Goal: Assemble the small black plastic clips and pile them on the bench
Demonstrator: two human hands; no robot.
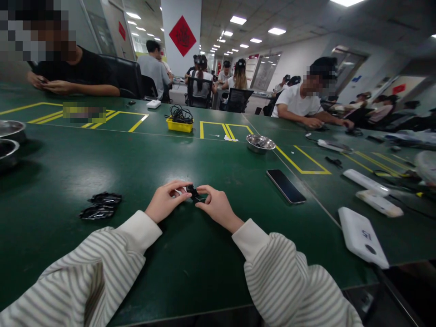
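Note:
Above the green table, my left hand (166, 200) pinches a small black part (192, 191) between thumb and fingers. From the other side, the fingertips of my right hand (218, 206) close on the same piece. A thin, shiny sliver shows by the right fingertips, too small to identify. The exact kind of the black part cannot be made out, as fingers cover some of it. Left of my left hand lie two shiny black packets (101, 205), side by side on the tabletop.
A phone (286, 186) lies to the right, with a white power bank (363, 237) near the edge. Farther back are a steel bowl (260, 143) and a yellow tray (180, 125) of black cables. More bowls (9, 152) stand far left. People sit across the table.

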